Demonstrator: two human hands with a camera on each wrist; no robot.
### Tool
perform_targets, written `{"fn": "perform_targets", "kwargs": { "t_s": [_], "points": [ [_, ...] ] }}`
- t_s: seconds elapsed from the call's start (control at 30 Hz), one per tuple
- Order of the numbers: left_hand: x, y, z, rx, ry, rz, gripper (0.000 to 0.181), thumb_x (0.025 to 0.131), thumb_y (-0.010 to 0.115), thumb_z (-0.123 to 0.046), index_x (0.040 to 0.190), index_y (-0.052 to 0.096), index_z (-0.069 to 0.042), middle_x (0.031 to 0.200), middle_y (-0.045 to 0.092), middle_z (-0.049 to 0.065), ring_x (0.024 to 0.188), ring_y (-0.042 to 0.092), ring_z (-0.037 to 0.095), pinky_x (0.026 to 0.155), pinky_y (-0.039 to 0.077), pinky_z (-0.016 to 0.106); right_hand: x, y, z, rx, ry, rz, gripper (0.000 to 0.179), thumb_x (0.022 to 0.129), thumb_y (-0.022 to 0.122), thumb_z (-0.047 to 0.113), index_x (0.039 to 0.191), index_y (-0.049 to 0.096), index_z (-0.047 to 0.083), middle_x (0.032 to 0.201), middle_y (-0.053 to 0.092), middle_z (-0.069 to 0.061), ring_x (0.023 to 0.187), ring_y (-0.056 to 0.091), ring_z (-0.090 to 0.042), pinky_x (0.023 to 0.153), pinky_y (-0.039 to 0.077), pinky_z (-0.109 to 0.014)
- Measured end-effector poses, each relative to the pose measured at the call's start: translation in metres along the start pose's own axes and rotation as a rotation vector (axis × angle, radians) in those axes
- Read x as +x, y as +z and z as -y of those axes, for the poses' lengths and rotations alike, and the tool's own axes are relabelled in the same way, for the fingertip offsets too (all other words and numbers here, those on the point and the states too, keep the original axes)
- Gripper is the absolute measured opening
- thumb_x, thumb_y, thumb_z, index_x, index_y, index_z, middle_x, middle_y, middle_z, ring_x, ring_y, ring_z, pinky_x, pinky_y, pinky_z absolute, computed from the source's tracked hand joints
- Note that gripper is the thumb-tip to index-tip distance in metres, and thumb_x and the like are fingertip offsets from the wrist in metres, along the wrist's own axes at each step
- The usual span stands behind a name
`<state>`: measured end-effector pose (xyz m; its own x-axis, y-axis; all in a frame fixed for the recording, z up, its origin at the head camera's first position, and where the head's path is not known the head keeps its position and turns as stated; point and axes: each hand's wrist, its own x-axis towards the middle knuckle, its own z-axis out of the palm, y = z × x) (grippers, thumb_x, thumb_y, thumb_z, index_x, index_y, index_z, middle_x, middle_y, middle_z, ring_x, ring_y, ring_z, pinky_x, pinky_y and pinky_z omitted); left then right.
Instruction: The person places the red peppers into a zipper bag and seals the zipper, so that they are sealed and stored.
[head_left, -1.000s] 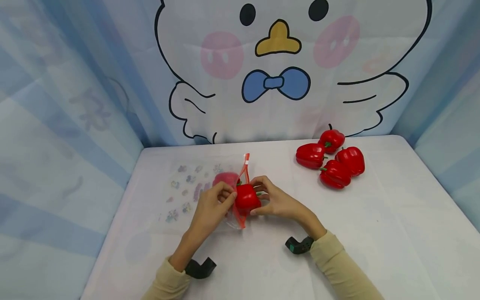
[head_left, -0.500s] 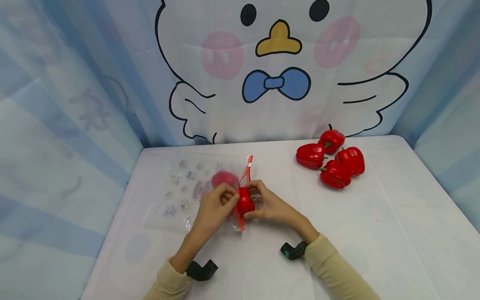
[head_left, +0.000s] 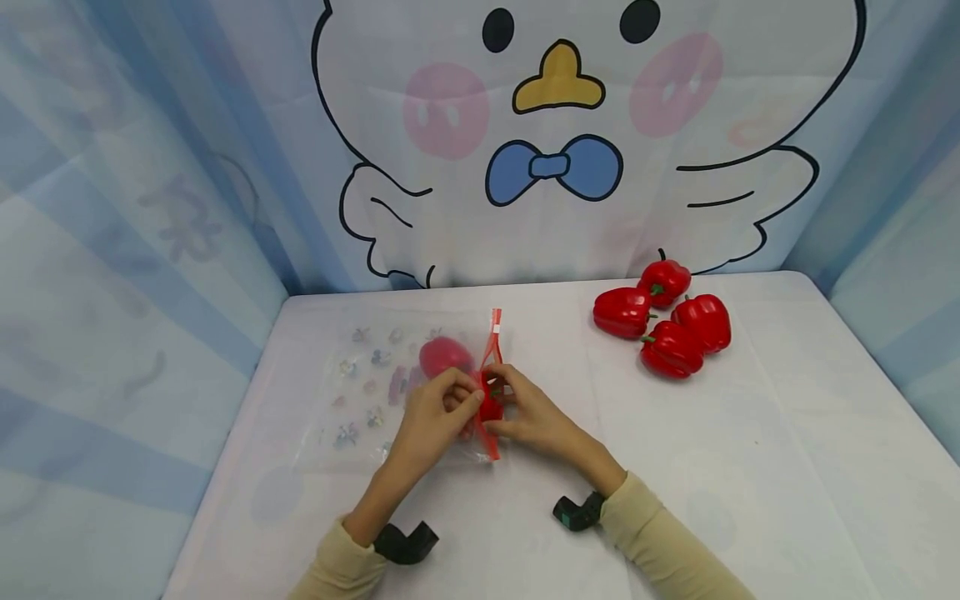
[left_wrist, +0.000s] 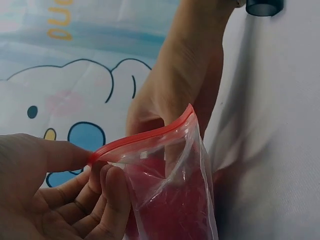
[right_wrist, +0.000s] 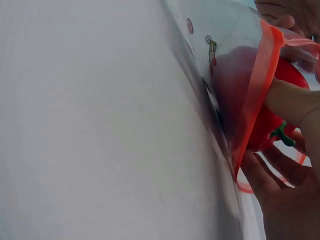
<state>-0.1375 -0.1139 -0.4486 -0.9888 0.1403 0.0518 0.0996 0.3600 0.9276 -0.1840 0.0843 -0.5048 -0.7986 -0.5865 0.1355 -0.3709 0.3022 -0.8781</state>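
A clear zip bag (head_left: 360, 392) with printed patterns and a red zip edge lies on the table, its mouth facing right. One red bell pepper (head_left: 446, 356) shows through its plastic. My left hand (head_left: 435, 417) pinches the red edge between thumb and fingers, as the left wrist view shows. My right hand (head_left: 536, 417) grips another red bell pepper (right_wrist: 285, 75) with a green stem. That pepper is partly inside the bag's mouth, and the right thumb and fingertips reach past the red edge (right_wrist: 257, 95).
Several red bell peppers (head_left: 671, 350) sit grouped at the back right of the white table (head_left: 712, 483). A printed cloth backdrop (head_left: 555, 233) stands behind the table's far edge. Each wrist wears a black camera (head_left: 405, 543).
My right hand has moved left, carrying the bell pepper from outside the red edge into the bag's mouth. My left hand keeps its pinch on the bag.
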Motion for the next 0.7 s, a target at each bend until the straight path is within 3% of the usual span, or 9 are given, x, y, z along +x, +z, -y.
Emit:
{"fn": "perform_targets", "kwargs": {
  "t_s": [0.17,0.33,0.7],
  "points": [
    [-0.001,-0.002,0.000,0.018,0.002,-0.010,0.009,0.099,0.071,-0.017,0.103,0.068,-0.010,0.086,0.068,0.004,0.062,0.060,0.016,0.057,0.055,0.023,-0.003,-0.005,0.003,0.048,0.038,0.059,0.073,0.093,0.078,0.011,0.154,0.038,0.009,0.154,0.047,-0.010,0.132,0.058,-0.028,0.111,0.052,-0.043],
    [-0.001,-0.003,-0.001,0.033,-0.002,-0.017,0.009,0.099,0.072,-0.018,0.104,0.069,-0.011,0.087,0.069,0.004,0.062,0.059,0.016,0.056,0.055,0.024,-0.005,-0.014,0.003,0.115,0.066,0.100,0.067,0.097,0.075,0.016,0.154,0.041,0.011,0.152,0.050,-0.010,0.136,0.058,-0.031,0.114,0.050,-0.046],
    [0.000,-0.004,-0.002,0.028,-0.019,-0.026,0.010,0.099,0.072,-0.018,0.104,0.068,-0.010,0.087,0.068,0.005,0.063,0.058,0.016,0.057,0.054,0.023,-0.002,-0.014,0.002,0.067,0.037,0.092,0.050,0.093,0.078,0.013,0.136,0.052,0.009,0.134,0.062,-0.008,0.125,0.064,-0.026,0.110,0.053,-0.042]
  ]
}}
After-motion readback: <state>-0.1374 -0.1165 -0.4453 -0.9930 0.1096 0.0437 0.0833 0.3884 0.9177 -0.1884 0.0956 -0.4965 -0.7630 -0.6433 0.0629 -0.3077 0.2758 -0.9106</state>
